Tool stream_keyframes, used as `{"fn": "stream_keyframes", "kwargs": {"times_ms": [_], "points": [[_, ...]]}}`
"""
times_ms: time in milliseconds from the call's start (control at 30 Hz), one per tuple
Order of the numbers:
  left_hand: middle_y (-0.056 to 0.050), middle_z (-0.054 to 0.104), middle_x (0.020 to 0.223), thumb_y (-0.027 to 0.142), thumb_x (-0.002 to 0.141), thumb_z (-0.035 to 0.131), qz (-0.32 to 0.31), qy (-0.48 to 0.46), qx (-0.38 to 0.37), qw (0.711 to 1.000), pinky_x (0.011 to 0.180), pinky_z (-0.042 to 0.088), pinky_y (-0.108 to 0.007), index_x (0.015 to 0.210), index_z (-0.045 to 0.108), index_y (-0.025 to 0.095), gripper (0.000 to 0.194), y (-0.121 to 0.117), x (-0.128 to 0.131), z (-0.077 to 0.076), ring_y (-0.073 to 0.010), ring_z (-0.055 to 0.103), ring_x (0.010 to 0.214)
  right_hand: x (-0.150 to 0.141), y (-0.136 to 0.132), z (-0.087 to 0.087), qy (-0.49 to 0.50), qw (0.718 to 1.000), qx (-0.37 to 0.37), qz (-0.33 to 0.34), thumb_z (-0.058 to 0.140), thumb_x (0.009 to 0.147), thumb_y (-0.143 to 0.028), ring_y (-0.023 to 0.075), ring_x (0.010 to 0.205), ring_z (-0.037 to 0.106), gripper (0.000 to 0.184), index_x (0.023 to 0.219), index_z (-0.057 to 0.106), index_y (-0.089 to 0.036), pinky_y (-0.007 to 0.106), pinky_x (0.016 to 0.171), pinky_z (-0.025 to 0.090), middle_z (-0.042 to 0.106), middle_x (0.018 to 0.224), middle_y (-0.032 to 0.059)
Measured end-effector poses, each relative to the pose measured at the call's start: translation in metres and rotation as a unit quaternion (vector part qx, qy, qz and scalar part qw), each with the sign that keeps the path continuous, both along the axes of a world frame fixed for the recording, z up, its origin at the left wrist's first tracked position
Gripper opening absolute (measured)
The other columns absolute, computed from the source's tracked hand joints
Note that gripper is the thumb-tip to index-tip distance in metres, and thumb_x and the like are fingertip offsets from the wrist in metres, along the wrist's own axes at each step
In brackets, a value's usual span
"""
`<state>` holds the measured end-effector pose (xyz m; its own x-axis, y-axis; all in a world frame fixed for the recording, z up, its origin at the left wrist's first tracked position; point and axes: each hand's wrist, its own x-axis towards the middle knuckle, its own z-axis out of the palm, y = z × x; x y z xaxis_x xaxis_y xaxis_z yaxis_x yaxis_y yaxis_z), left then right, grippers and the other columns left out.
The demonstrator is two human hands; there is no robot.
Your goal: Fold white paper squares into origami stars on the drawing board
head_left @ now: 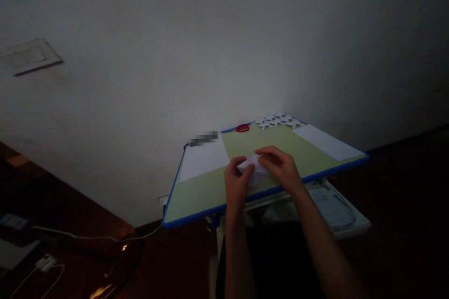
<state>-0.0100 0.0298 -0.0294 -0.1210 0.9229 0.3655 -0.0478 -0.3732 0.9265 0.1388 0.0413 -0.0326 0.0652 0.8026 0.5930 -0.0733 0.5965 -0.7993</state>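
With fingers [248, 171] of left hand [235, 181] and right hand [285, 171], pinching the folded paper [256, 178] from both sides, over the bench [196, 201] near its front edge. Holding it well apart from scissors [242, 128] and paper shapes [277, 122].

Place: looks like a home room | plain wall [224, 46] | small blue-edged desk [199, 200] | white cable [87, 237]

The blue-edged table [201, 198] bears a white sheet [203, 162] at left, another sheet [328, 143] at right, red scissors [242, 128] and folded papers [277, 122] far.
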Motion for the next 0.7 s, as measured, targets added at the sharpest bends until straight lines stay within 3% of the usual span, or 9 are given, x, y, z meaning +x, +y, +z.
{"fn": "stream_keyframes", "kwargs": {"times_ms": [233,433,700], "points": [[-0.003,0.069,0.081,0.037,0.077,0.075,0.035,0.03,-0.016,0.999,0.059,0.042,-0.023,0.087,0.072,0.016,0.023,0.0033,-0.0001,-0.0006,-0.0134,0.056,0.065,0.0001,0.0018,-0.0005,-0.008,1.0,-0.004,0.003,0.071,0.085,-0.026,0.0187,0.088,0.065,0.015,0.099,0.076,-0.025,0.031,0.077,0.054,0.07,0.098,0.0031],[-0.001,0.065,0.075,0.036,0.08,0.072,0.015,0.031,0.019,0.999,0.063,0.043,-0.023,0.078,0.069,0.017,0.02,0.0002,-0.0004,0.0024,-0.0144,0.058,0.07,0.0001,0.0035,-0.0029,-0.004,1.0,-0.005,0.001,0.072,0.086,-0.027,0.0188,0.087,0.066,0.014,0.099,0.076,-0.025,0.031,0.077,0.054,0.071,0.098,0.0028],[0.001,0.062,0.074,0.037,0.083,0.071,0.048,0.039,0.028,0.998,0.059,0.04,-0.022,0.083,0.068,0.017,0.02,-0.0002,-0.0014,0.0005,-0.0123,0.053,0.064,-0.0011,0.0022,-0.0025,-0.013,1.0,0.003,0.012,0.073,0.086,-0.028,0.0196,0.089,0.067,0.013,0.098,0.076,-0.025,0.032,0.08,0.055,0.072,0.098,0.0033]]}}
